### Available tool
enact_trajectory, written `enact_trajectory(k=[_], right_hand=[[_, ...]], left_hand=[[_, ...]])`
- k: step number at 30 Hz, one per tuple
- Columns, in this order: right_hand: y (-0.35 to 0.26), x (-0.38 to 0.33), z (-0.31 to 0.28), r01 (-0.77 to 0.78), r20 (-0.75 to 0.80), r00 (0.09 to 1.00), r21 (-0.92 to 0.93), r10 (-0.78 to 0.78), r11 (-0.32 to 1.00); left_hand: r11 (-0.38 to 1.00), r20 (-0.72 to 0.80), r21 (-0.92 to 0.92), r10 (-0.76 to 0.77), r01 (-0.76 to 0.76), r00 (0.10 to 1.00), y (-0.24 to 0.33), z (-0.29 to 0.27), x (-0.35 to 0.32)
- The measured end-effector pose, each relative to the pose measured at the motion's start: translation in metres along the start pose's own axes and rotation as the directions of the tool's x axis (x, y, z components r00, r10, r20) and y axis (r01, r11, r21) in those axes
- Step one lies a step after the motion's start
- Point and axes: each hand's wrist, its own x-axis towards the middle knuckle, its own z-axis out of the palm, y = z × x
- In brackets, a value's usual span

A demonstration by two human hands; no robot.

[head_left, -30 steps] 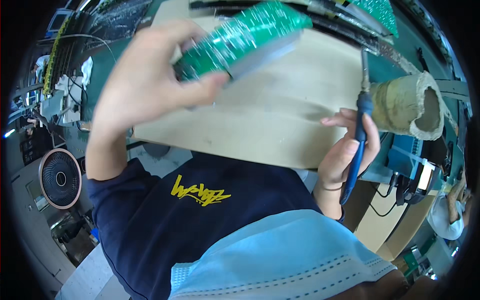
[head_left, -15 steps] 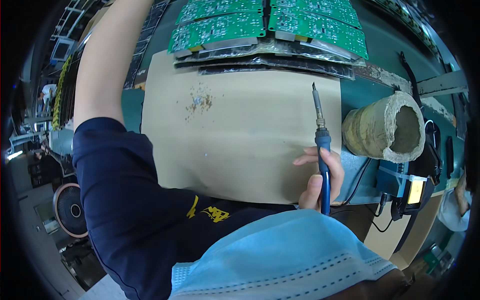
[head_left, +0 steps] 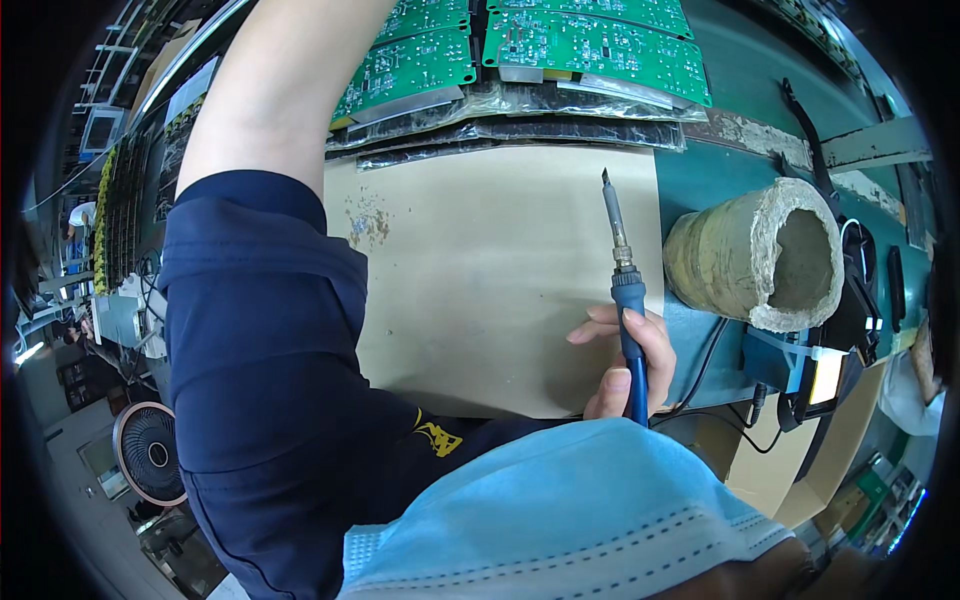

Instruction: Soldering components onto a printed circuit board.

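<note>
My right hand [head_left: 640,360] is closed around the blue handle of a soldering iron [head_left: 627,290], whose dark tip points away from me above a tan sheet [head_left: 480,270]. My left forearm [head_left: 275,90] reaches up past the top edge, so the left hand is out of the picture. Beside that forearm, green circuit boards [head_left: 590,55] lie in rows on black trays or sheets wrapped in clear film [head_left: 520,128]. Brownish crumbs [head_left: 368,225] are scattered on the left part of the tan sheet.
Right of the sheet lies a rough, hollow cylinder [head_left: 755,255], its opening facing right. A blue box with a lit yellowish display [head_left: 826,375] and cables sits just below it. A cardboard box [head_left: 800,480] is at the lower right, a round fan [head_left: 150,453] at the far left.
My left arm has swung rightward at the top and now covers the sheet's left edge. Boards, sheet, cylinder and soldering iron all sit slightly further left in the picture.
</note>
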Motion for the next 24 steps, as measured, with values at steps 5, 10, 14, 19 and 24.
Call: enact_trajectory(k=[5,10,14,19,24], right_hand=[[-0.002,0.000,0.000,-0.016,-0.012,1.000,-0.019,0.016,1.000],[-0.009,-0.005,0.002,-0.091,0.003,0.996,-0.019,0.091,0.996],[-0.009,-0.005,0.005,-0.107,0.050,0.993,-0.050,0.109,0.993],[-0.007,-0.006,0.003,-0.141,0.076,0.986,-0.101,0.149,0.985],[-0.002,-0.009,0.006,-0.181,0.021,0.983,-0.089,0.183,0.980]], left_hand=[[1.000,-0.070,-0.005,-0.027,0.027,0.997,-0.020,-0.002,-0.020],[0.982,-0.211,0.005,-0.182,0.187,0.960,-0.091,-0.013,-0.104],[0.906,-0.274,0.053,-0.391,0.420,0.879,-0.172,-0.011,-0.196],[0.566,-0.054,0.479,-0.743,0.670,0.667,-0.269,0.022,-0.283],[0.583,-0.180,0.255,-0.755,0.772,0.630,-0.385,0.125,-0.344]])
